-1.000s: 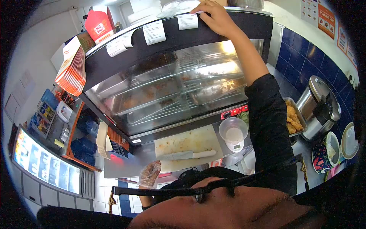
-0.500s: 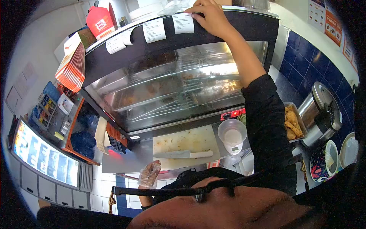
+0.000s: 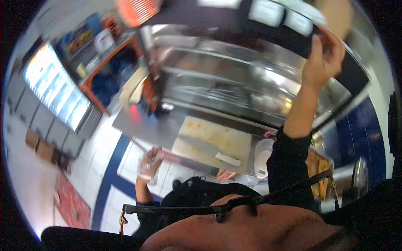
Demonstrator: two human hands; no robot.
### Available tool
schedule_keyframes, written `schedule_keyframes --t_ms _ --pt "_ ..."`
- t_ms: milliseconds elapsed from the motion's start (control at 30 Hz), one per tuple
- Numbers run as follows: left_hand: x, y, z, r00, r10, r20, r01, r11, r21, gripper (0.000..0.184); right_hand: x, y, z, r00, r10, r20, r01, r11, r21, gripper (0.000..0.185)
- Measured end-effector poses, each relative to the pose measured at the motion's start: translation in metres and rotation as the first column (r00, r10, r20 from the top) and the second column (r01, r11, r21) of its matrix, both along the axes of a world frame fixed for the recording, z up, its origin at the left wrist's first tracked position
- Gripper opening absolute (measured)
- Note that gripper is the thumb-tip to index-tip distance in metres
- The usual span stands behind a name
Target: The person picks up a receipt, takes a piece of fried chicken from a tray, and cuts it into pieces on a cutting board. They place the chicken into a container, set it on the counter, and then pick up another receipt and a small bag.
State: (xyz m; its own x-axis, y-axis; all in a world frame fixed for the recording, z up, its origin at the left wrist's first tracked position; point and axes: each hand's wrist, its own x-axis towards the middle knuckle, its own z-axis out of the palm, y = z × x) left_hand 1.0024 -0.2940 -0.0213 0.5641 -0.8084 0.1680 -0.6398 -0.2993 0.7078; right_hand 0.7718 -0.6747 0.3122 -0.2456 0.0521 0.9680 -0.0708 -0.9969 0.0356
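My bare right hand point(image 3: 326, 58) is raised at the upper front edge of the glass display cabinet point(image 3: 351, 73). Its bent fingers and thumb close at the right edge of a white paper slip point(image 3: 299, 23); motion blurs the fingertips. More slips point(image 3: 266, 12) hang to the left. In a clear plastic glove, my left hand point(image 3: 150, 164) is low, left of the cutting board point(image 3: 194, 125), fingers loosely bent and slightly apart. Nothing shows in it. A white-handled knife point(image 3: 227, 159) lies across the stained board, apart from both hands.
Right of the board stands a white scale with a round bowl point(image 3: 264, 152). A tray of fried food point(image 3: 320, 169) is beyond my right sleeve. Boxes point(image 3: 136, 90) stand left of the cabinet. A lit drinks fridge point(image 3: 56, 85) is at far left.
The view has swung left and down, so the cabinet and slips appear further right and higher. My right hand stays at the cabinet's upper edge. My left hand's fingers look slightly more spread.
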Motion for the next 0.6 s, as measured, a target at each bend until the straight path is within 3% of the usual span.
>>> schedule_keyframes --t_ms 67,133,200,267,333,400,467,533,600 --pt "0.014 0.001 0.012 0.94 0.19 -0.282 -0.215 0.975 -0.061 0.044 0.061 0.058 -0.032 0.87 0.491 -0.034 -0.478 0.859 0.182 0.019" --pt "0.041 0.003 0.009 0.97 0.195 -0.148 -0.213 0.97 -0.119 0.042 0.121 0.101 -0.066 0.806 0.525 -0.273 -0.487 0.851 0.196 0.018" --pt "0.082 -0.002 -0.012 0.964 0.198 0.179 -0.17 0.972 -0.159 0.046 0.187 0.141 -0.098 0.641 0.573 -0.511 -0.524 0.813 0.254 0.018" --pt "0.117 -0.016 -0.016 0.928 0.27 0.257 -0.216 0.951 -0.22 0.052 0.263 0.179 -0.133 0.402 0.689 -0.603 -0.532 0.712 0.459 0.017" --pt "0.166 -0.031 -0.038 0.914 0.314 0.256 -0.253 0.936 -0.246 0.06 0.342 0.202 -0.175 0.231 0.661 -0.714 -0.41 0.732 0.545 0.016" --pt "0.211 -0.05 -0.072 0.905 0.346 0.248 -0.286 0.925 -0.248 0.063 0.431 0.202 -0.234 0.263 0.456 -0.85 -0.189 0.889 0.418 0.018" --pt "0.239 -0.06 -0.08 0.899 0.372 0.232 -0.314 0.915 -0.252 0.066 0.491 0.199 -0.267 -0.095 0.264 -0.96 0.279 0.933 0.229 0.02" --pt "0.26 -0.063 -0.075 0.881 0.325 0.344 -0.259 0.94 -0.223 0.069 0.509 0.195 -0.289 -0.207 0.247 -0.947 0.377 0.913 0.156 0.019" --pt "0.276 -0.066 -0.07 0.885 0.268 0.381 -0.233 0.963 -0.135 0.069 0.516 0.187 -0.306 -0.206 0.243 -0.948 0.419 0.897 0.139 0.018"
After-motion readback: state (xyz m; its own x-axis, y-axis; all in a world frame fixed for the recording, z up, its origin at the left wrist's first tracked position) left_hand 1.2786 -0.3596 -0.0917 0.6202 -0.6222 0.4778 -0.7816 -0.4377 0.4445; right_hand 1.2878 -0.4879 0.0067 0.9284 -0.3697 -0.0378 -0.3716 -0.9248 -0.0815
